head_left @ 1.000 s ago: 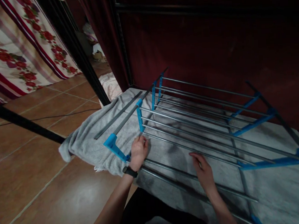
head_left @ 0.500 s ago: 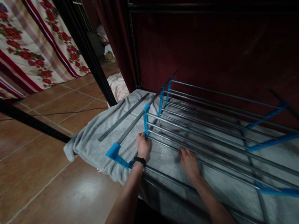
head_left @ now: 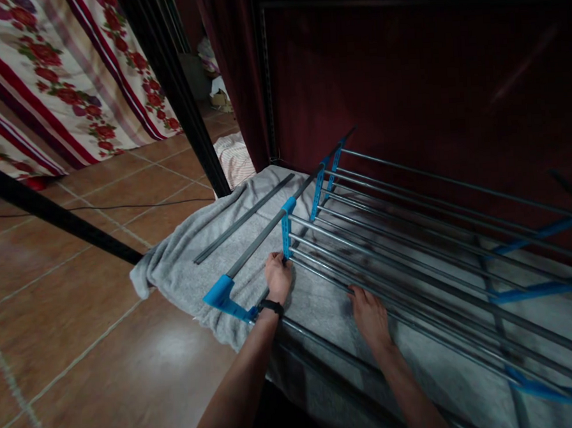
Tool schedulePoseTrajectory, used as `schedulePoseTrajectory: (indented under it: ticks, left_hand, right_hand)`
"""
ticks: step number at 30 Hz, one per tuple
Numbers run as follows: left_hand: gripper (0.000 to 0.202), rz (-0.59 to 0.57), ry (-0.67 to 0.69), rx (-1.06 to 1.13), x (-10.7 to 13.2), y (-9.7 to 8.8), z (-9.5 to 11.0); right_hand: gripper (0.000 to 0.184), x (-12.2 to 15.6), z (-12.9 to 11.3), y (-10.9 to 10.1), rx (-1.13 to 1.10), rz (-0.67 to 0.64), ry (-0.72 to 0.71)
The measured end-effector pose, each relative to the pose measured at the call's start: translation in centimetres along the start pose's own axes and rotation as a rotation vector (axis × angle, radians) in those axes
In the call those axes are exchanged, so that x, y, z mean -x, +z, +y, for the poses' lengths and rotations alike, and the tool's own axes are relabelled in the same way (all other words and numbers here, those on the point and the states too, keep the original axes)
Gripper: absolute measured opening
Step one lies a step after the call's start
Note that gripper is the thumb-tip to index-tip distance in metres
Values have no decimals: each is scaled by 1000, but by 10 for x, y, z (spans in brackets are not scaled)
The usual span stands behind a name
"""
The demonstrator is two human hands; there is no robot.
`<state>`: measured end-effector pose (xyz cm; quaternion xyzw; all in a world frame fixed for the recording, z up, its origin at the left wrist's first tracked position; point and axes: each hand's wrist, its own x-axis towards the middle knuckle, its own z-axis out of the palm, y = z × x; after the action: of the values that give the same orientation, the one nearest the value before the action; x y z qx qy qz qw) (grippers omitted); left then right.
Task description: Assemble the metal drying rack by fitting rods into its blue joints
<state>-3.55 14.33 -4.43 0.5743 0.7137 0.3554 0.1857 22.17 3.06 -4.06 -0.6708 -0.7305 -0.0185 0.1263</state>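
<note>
A rack of grey metal tubes [head_left: 364, 240] with blue plastic brackets lies on its side on a grey blanket. My left hand [head_left: 278, 278], a black band at its wrist, is closed at the lower end of one upright blue bracket [head_left: 286, 234], where the tubes plug in; the fingertips are partly hidden. To the right, my right hand [head_left: 370, 315] has its fingers curled on the lowest tube of that bracket. A blue corner piece [head_left: 223, 295] caps the near end of the side tube [head_left: 254, 249], left of my left hand.
One loose grey tube [head_left: 243, 219] rests on the blanket [head_left: 173, 258]. Black metal posts [head_left: 177, 92] frame the left side, with tiled floor [head_left: 96, 351] beyond. A dark red panel [head_left: 403, 80] stands behind the rack, and a floral curtain [head_left: 68, 78] hangs far left.
The view has shifted slightly, so everything sits a little further right. Both hands keep nearly the same places on the rack.
</note>
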Motion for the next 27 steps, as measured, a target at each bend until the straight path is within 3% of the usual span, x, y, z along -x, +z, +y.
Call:
schedulePoseTrajectory:
  ticks: [27]
  left_hand:
    - [8,9,-8,-48,0,3,0]
  right_hand:
    - [30,-1,2,7,-55,45,-36]
